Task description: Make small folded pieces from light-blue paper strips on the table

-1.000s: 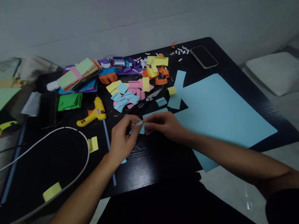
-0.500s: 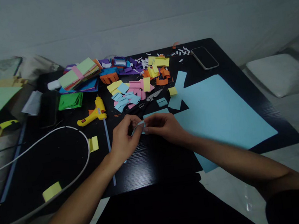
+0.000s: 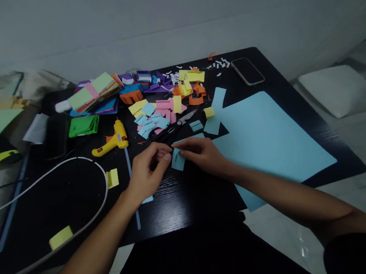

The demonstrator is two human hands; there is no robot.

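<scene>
A small folded piece of light blue paper [image 3: 177,160] hangs between my hands above the black table. My right hand [image 3: 201,154] pinches it from the right, thumb on its face and index finger along its top edge. At its left edge my left hand [image 3: 151,165] has thumb and curled fingers closed on it, though the contact is partly hidden. Just behind the right fingers lies a blue paper strip [image 3: 188,138], mostly covered by the hand. Scissors [image 3: 185,118] rest beyond the hands, next to a small folded blue piece [image 3: 197,126].
A large blue sheet [image 3: 269,135] covers the table's right side, with a phone [image 3: 247,71] behind it. To the left are a yellow glue gun [image 3: 116,138], a white cable [image 3: 104,189] and green paper pieces [image 3: 83,125]. Colourful paper pieces [image 3: 162,108] crowd the back.
The blue piece has turned so that its face now shows, hanging lower between the fingers. My left thumb has shifted away from the right hand. The view has moved slightly.
</scene>
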